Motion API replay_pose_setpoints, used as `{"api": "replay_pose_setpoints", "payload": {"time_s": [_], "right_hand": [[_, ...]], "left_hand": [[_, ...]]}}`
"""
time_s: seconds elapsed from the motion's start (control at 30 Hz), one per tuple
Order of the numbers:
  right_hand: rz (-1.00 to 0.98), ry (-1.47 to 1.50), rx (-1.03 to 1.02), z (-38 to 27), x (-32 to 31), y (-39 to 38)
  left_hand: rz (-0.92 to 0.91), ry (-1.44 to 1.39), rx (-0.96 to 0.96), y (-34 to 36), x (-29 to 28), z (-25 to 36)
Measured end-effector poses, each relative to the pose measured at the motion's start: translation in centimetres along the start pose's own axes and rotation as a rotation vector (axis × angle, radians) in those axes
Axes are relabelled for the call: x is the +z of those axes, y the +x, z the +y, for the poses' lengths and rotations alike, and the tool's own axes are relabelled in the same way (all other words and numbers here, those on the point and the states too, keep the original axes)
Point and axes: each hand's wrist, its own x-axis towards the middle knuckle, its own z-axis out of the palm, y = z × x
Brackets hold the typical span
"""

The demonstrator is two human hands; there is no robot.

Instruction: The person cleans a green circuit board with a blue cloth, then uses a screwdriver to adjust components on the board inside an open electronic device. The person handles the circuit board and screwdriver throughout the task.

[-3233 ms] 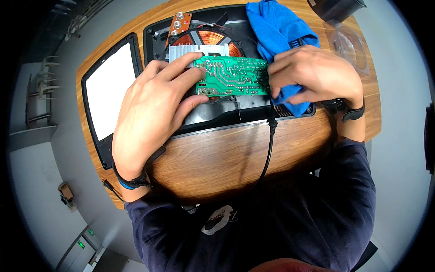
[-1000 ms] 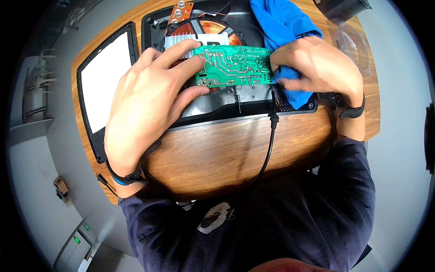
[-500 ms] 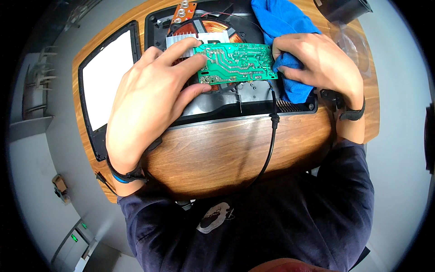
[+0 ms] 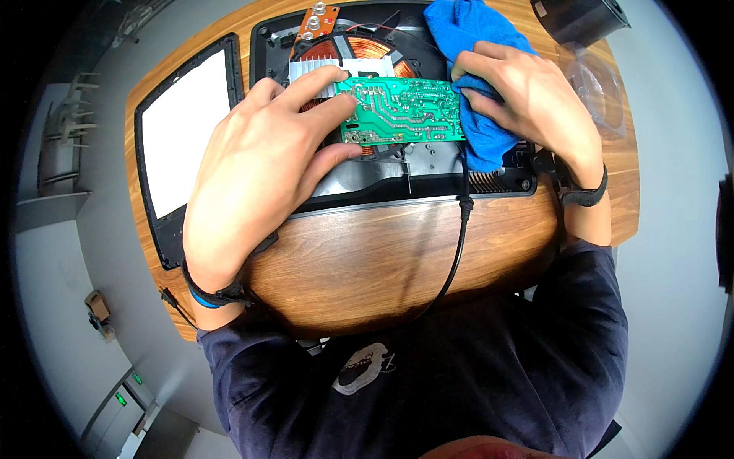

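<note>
Gripping green rectangular circuit board [image 4: 405, 112] at its left end between thumb and 2 part-spread fingers, left hand [image 4: 256, 157] holds it over black plastic housing [image 4: 367, 193], right hand [image 4: 529, 96] curled around blue fabric cloth [image 4: 475, 34] at board's right edge.

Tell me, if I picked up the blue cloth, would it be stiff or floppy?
Probably floppy: the cloth hangs in soft folds and bunches under the right hand. It looks like thin fabric, so likely light. It probably wouldn't roll, since it drapes loosely over the casing.
</note>
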Motion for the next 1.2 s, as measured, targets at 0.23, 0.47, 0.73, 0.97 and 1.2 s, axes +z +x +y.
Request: {"api": "replay_pose_setpoints", "payload": {"time_s": [0.23, 0.47, 0.73, 0.97, 1.2], "right_hand": [[-0.012, 0.05, 0.002, -0.1, -0.2, 0.3], [-0.147, 0.154, -0.057, 1.0, -1.4, -0.2], [-0.195, 0.191, -0.128, 0.2, -1.7, 0.4], [0.015, 0.208, -0.112, -0.5, -1.8, 1.1], [-0.361, 0.317, -0.088, -0.6, -3.6, 0.1]], "left_hand": [[-0.006, 0.019, 0.002, 0.0, -0.1, 0.1], [-0.01, 0.001, -0.005, -0.1, -0.1, 0.1], [-0.015, -0.034, 0.002, 0.0, 0.0, 0.0], [0.013, -0.045, -0.003, 0.0, 0.1, 0.1], [0.041, -0.103, 0.026, -0.3, 0.6, 0.0]]}}
